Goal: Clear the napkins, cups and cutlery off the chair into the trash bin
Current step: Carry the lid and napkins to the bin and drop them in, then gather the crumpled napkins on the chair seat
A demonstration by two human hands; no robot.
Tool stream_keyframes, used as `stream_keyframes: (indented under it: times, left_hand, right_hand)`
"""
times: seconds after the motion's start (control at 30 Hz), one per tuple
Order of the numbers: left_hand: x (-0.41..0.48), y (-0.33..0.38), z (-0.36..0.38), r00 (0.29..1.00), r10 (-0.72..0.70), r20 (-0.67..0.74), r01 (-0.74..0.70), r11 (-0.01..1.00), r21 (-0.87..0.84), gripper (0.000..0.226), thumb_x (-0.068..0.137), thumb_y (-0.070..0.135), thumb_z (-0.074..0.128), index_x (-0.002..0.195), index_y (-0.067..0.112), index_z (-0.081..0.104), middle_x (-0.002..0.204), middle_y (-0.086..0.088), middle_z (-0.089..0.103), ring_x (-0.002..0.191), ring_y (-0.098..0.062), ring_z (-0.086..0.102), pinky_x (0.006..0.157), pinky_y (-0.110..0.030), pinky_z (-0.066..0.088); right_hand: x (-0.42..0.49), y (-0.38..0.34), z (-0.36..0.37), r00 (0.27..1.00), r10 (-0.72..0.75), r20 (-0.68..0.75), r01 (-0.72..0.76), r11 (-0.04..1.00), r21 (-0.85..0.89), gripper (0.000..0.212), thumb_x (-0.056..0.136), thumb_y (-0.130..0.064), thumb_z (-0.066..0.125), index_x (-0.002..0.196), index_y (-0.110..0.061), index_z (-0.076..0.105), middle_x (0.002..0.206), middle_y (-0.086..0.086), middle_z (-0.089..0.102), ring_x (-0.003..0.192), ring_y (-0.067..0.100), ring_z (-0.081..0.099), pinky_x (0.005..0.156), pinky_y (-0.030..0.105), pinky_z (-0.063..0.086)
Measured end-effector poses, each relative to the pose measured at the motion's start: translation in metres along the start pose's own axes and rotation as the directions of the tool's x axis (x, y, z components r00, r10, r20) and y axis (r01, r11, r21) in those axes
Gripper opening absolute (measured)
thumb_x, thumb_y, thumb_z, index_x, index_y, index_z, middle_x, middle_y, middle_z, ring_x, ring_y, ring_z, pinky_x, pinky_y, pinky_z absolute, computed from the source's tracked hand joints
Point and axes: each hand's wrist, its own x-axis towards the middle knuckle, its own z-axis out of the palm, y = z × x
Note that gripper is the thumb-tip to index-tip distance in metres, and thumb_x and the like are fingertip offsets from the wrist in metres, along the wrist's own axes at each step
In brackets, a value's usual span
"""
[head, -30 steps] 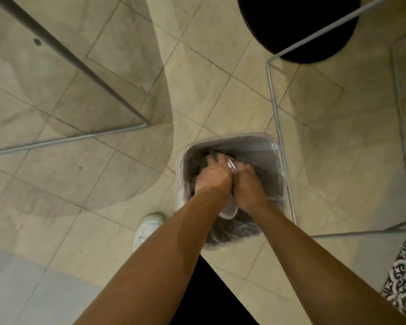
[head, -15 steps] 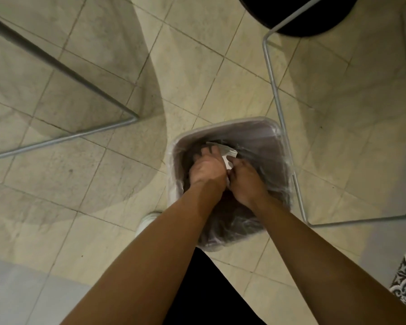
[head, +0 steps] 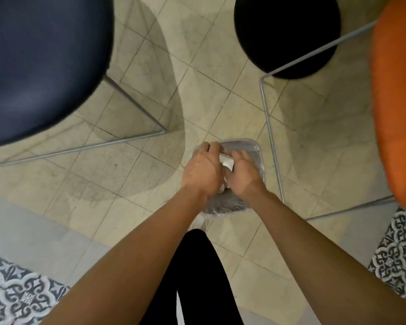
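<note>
Below, the left hand (head: 203, 171) and right hand (head: 243, 175) hover together over the trash bin (head: 256, 148) on the tiled floor (head: 131, 165), both grips closed around white napkins (head: 227, 161).

A beige tiled floor (head: 220, 73) carries the lined trash bin (head: 256, 148) at centre, a navy chair's wire legs (head: 117, 141) toward 10 o'clock, an orange chair's wire frame (head: 271, 137) toward 3 o'clock, and patterned tiles (head: 21, 292) at 7 o'clock.

3 chairs (head: 40, 66), 1 trash bin (head: 256, 151), 2 hands (head: 203, 172)
</note>
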Motion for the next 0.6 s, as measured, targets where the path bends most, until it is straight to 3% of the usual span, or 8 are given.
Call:
stream_keyframes:
  times: [0.2,0.6]
  left_hand:
    - [-0.046,0.012,-0.071,0.976,0.010,-0.217,-0.031,0.995,-0.091,0.049,0.083,0.030,0.059,0.128,0.015,0.046,0.124,-0.006,0.053,0.115,-0.022,0.045,0.091,-0.028,0.036]
    - [-0.089,-0.025,-0.185,0.860,-0.098,-0.500,0.020,0.987,-0.160,0.048,0.081,0.033,0.064,0.123,0.014,0.051,0.120,-0.003,0.056,0.113,-0.022,0.047,0.096,-0.033,0.037]
  right_hand:
    - [-0.039,-0.062,-0.039,0.982,-0.177,-0.069,0.174,0.984,-0.042,0.041,0.090,-0.012,0.053,0.130,-0.014,0.047,0.131,0.006,0.045,0.124,0.023,0.042,0.104,0.038,0.037]
    - [-0.054,-0.189,-0.058,0.921,-0.385,-0.063,0.373,0.916,-0.145,0.039,0.090,-0.022,0.055,0.128,-0.014,0.047,0.128,0.007,0.046,0.121,0.023,0.041,0.102,0.038,0.036]
